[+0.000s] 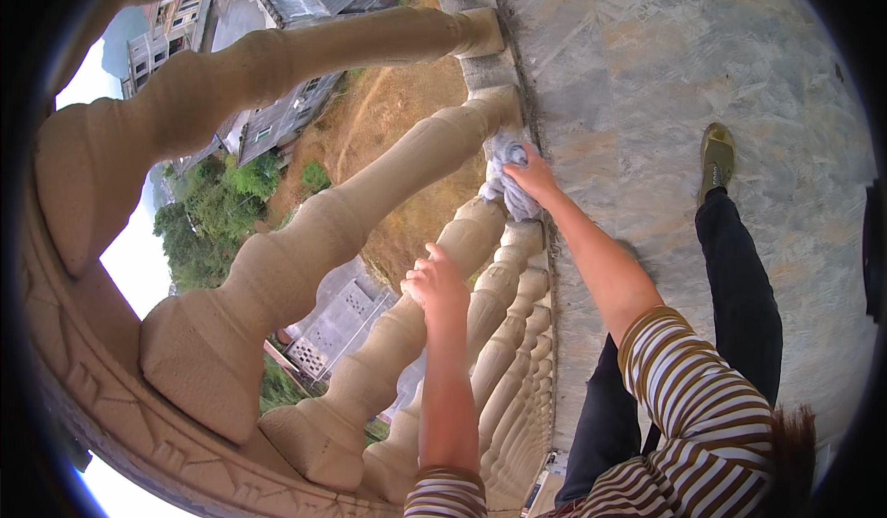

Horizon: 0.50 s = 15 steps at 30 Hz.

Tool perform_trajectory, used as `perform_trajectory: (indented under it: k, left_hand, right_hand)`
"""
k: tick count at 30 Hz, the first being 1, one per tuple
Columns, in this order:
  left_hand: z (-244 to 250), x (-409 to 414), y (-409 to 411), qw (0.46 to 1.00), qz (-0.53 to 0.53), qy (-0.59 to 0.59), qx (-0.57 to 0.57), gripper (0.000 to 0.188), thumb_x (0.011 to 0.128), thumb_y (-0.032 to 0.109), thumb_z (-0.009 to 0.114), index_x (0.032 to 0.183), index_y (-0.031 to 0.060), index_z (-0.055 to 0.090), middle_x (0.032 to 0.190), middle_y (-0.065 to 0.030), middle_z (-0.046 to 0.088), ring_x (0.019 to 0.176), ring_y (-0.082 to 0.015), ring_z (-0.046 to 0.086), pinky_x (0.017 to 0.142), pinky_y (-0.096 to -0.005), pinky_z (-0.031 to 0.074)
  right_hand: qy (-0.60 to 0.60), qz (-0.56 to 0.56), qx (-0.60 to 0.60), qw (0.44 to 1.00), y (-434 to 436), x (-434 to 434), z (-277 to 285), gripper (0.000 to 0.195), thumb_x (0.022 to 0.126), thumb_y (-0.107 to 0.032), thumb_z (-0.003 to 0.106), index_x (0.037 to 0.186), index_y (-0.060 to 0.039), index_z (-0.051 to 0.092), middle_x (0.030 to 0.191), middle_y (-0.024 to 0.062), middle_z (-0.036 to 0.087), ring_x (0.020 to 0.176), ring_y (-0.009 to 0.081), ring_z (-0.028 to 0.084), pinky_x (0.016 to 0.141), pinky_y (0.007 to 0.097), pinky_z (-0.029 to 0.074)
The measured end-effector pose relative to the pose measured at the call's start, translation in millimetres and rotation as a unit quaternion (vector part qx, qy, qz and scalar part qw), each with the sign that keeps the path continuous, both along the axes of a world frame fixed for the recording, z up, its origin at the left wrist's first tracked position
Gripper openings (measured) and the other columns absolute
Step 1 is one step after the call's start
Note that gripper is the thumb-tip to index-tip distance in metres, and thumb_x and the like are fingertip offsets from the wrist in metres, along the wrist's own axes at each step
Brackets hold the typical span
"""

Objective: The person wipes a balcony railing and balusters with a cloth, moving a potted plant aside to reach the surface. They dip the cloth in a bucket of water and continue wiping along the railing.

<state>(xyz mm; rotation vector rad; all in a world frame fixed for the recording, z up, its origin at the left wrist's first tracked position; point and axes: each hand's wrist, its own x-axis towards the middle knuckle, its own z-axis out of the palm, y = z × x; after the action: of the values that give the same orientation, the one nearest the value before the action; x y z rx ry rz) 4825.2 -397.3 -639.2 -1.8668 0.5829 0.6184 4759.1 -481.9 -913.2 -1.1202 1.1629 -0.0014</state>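
Observation:
My right hand [533,177] grips a bunched grey-blue cloth [514,199]. The cloth rests on the bottom rail at the foot of a beige baluster [374,372], along the floor's edge. My left hand [438,279] is wrapped around the shaft of that same baluster, with the fingers curled over its far side. The part of the shaft under the palm is hidden, and the cloth covers some of the baluster's base.
More balusters [312,241] stand on both sides in a row, under a carved handrail [132,428]. Between them show a drop to dry grassy ground [409,116], trees [208,220] and buildings. A smooth grey floor [644,88] lies under my shoe [716,157].

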Motion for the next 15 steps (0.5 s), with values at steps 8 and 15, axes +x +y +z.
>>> perform_trajectory:
  k: [8, 15]
  left_hand:
    - [-6.5, -3.5, 4.5, 0.990, -0.130, -0.026, 0.039, 0.048, 0.093, 0.025, 0.063, 0.135, 0.0059, 0.054, 0.102, -0.0098, 0.069, 0.089, -0.0267, 0.071, 0.074, -0.0448, 0.056]
    - [-14.5, -0.4, -7.3, 0.991, -0.128, -0.013, 0.043, 0.075, 0.076, 0.035, 0.084, 0.135, 0.0027, 0.050, 0.108, -0.0124, 0.068, 0.097, -0.0307, 0.072, 0.077, -0.0463, 0.059]
  right_hand:
    - [-0.089, -0.070, -0.091, 0.989, 93.7, -35.9, 6.9, 0.068, 0.075, -0.011, 0.078, 0.139, -0.0163, 0.055, 0.132, 0.0150, 0.062, 0.122, 0.0377, 0.058, 0.106, 0.0462, 0.045]
    - [0.005, 0.050, 0.033, 0.998, 124.2, -106.0, 19.3, 0.063, 0.075, -0.019, 0.077, 0.134, -0.0068, 0.059, 0.121, 0.0190, 0.068, 0.114, 0.0366, 0.065, 0.100, 0.0428, 0.050]
